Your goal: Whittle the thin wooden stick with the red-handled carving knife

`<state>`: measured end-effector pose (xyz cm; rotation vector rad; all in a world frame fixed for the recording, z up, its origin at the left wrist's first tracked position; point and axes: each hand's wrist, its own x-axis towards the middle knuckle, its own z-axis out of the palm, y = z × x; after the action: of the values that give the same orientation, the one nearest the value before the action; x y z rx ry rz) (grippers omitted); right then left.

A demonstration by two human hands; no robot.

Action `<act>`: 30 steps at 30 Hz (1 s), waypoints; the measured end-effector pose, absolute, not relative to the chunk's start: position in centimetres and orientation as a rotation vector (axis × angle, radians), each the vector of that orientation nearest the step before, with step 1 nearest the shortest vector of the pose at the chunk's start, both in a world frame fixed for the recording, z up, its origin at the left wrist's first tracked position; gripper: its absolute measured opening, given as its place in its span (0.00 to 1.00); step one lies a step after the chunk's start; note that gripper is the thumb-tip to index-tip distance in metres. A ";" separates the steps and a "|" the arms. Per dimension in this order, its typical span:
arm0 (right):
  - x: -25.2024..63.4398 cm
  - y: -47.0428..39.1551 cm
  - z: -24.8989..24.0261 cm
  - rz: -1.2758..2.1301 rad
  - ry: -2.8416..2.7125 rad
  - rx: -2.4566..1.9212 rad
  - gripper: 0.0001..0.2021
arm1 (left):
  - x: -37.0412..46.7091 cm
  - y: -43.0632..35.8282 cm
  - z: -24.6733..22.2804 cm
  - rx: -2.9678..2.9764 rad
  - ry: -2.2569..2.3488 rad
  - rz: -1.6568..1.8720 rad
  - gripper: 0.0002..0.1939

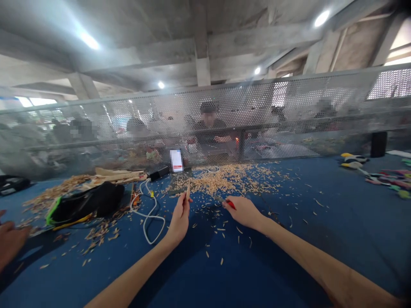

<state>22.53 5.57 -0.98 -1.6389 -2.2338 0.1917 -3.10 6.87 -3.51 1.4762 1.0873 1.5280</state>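
My left hand (180, 218) is closed around a short, pale wooden stick (188, 191), whose tip points upward from the fingers. To the right of it, my right hand (246, 212) grips a carving knife (230, 204) with a red handle. The grey blade extends leftward toward the stick, with a gap between the two. Both hands are held over the blue table (205, 282), at the near edge of a spread of wood shavings (224, 182). My fingers partly hide the stick's lower end and the knife handle.
A phone (176, 161) stands behind the shavings, and a white cable (153, 217) loops at the left. Beyond the cable lies a black pouch (86, 204). Another person's hand (13, 239) reaches in at far left. A perforated metal screen (257, 128) runs along the back. Yellow-tipped tools (353, 161) lie right.
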 end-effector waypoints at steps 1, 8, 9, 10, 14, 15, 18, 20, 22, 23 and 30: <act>22.5 5.5 -0.9 0.196 -2.241 -1.608 0.14 | -3.0 6.9 -3.5 1.507 1.084 1.516 0.21; 22.1 4.7 -0.4 0.186 -2.346 -1.399 0.16 | -2.1 6.0 -3.1 1.353 1.009 1.188 0.25; 21.9 4.6 -0.3 0.181 -2.346 -1.387 0.16 | -2.0 5.8 -3.0 1.311 1.003 1.163 0.26; 21.6 4.4 -0.3 0.176 -2.349 -1.373 0.16 | -2.0 5.6 -3.0 1.273 1.000 1.149 0.26; 20.7 3.8 -0.5 0.140 -2.371 -1.321 0.17 | -1.7 5.1 -2.8 1.242 0.951 1.108 0.22; 20.5 3.7 -0.6 0.128 -2.381 -1.316 0.18 | -1.6 5.0 -2.7 1.265 0.935 1.102 0.20; 20.1 3.4 -0.6 0.104 -2.419 -1.302 0.18 | -1.3 4.7 -2.4 1.359 0.909 1.100 0.20; 20.0 3.2 -0.7 0.101 -2.436 -1.294 0.18 | -1.2 4.5 -2.1 1.403 0.884 1.084 0.22; 19.9 3.2 -0.6 0.108 -2.442 -1.293 0.18 | -1.0 4.3 -2.0 1.420 0.852 1.052 0.25; 19.9 3.2 -0.6 0.110 -2.440 -1.297 0.18 | -1.0 4.3 -1.9 1.424 0.843 1.036 0.26; 19.7 3.1 -0.9 0.124 -2.501 -1.236 0.16 | -1.4 4.3 -2.7 1.572 0.866 1.042 0.23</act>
<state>19.65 3.11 -0.94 -1.2359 -2.5005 0.1241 -1.36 4.25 -2.73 1.5721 0.8662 1.0421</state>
